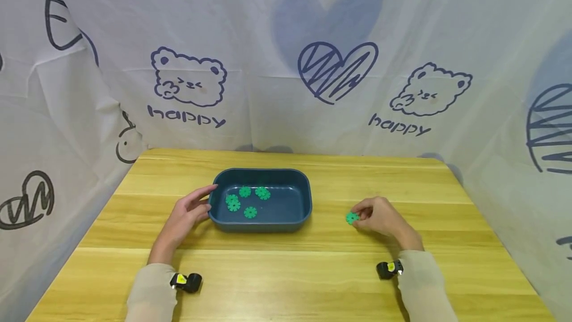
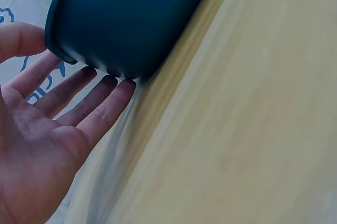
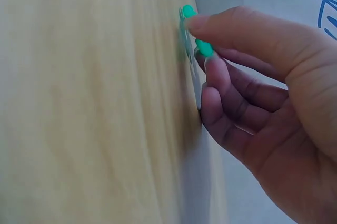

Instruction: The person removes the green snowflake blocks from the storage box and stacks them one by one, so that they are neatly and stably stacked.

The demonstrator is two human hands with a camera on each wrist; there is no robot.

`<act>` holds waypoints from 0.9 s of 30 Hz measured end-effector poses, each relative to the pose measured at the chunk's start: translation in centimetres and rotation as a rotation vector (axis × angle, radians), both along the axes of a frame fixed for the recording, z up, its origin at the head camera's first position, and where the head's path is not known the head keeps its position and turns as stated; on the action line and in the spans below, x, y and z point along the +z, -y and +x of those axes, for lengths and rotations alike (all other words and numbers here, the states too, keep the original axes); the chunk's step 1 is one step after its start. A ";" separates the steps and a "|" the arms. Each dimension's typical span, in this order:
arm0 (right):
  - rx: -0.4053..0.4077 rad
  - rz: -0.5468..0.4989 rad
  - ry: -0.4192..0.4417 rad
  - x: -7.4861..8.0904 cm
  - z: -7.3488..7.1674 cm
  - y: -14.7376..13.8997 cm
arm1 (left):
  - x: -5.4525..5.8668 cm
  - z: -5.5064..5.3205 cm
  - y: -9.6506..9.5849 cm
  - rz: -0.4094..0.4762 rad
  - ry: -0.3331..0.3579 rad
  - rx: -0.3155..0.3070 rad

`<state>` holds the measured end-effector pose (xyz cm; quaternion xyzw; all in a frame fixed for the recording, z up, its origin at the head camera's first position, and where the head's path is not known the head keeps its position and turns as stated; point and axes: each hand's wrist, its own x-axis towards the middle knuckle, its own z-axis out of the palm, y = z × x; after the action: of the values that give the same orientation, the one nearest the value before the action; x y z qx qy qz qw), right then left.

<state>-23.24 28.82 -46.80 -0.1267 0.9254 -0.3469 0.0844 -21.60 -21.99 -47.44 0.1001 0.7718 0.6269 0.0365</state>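
Only in head view, tray interior (image 1: 286, 205), discs (image 1: 250, 212) inside

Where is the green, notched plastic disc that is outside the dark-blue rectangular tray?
In the head view, the green disc is right of the dark-blue tray, pinched by the right hand.

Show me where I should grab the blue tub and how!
Probably hold the blue tub by its rim at both short ends, coming from left and right. It is longer than it is deep and stands upright; the left hand touches its left end. Keep it level, since green pieces lie inside.
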 end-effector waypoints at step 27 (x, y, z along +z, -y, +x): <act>0.065 -0.024 0.019 0.3 0.0 -0.3 | 0.0 -0.1 -0.1 -0.009 0.023 0.007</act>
<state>-23.27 29.14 -46.48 -0.1543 0.9158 -0.3563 0.1028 -21.68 -21.89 -47.44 0.0900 0.7746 0.6245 0.0434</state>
